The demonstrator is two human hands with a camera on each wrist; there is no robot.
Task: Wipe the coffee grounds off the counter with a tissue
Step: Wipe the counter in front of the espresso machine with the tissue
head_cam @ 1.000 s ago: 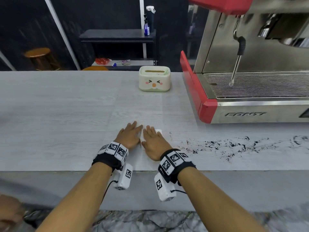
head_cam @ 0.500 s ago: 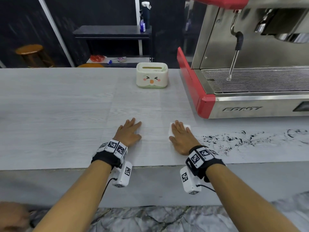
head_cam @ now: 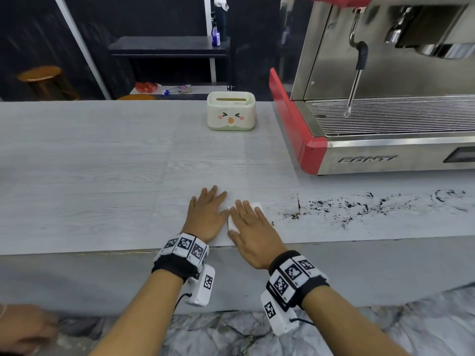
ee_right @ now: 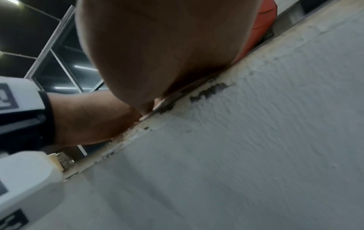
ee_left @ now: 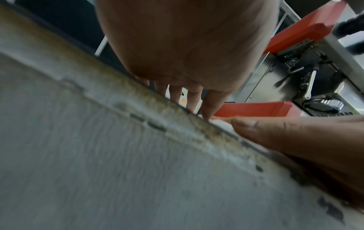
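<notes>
My right hand [head_cam: 246,211] lies flat, fingers straight, pressing a white tissue [head_cam: 258,207] onto the pale wood-grain counter [head_cam: 102,176] near its front edge. Only the tissue's edges show around the fingers. My left hand [head_cam: 209,201] rests flat on the bare counter right beside it, thumb almost touching the tissue. Dark coffee grounds [head_cam: 359,204] are scattered in a band to the right of the right hand, along the counter in front of the machine. In the left wrist view my left fingers [ee_left: 194,99] point ahead and the right thumb [ee_left: 275,133] lies over the counter's edge.
A red and steel espresso machine [head_cam: 385,140] stands at the back right with its steam wand [head_cam: 356,80] hanging down. A cream tissue box [head_cam: 231,111] with a face sits at the back centre. Another person's hand [head_cam: 25,330] shows at the bottom left, below the counter.
Half a second ago the right hand was out to the right with the tissue; it has slid back left beside the left hand. The left hand has stayed put.
</notes>
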